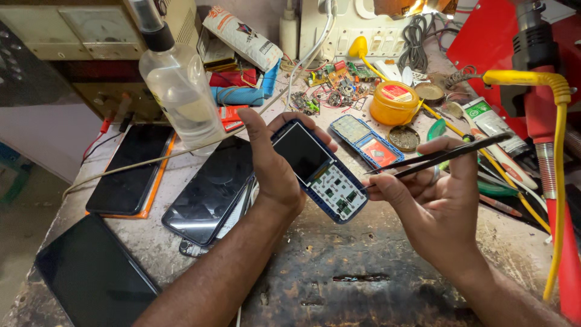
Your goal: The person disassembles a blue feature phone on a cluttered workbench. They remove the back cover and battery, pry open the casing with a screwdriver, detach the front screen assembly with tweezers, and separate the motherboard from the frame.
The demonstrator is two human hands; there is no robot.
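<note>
My left hand grips a small blue keypad phone with its front cover off, so the dark screen and the bare white keypad board show. It is held tilted above the worn workbench. My right hand holds black tweezers, with their points close to the right edge of the phone's keypad board. The phone's blue front cover lies on the bench just behind.
Three dark smartphones lie at the left. A clear spray bottle stands behind them. A yellow tin, loose circuit boards, a tube and a yellow cable crowd the back and right.
</note>
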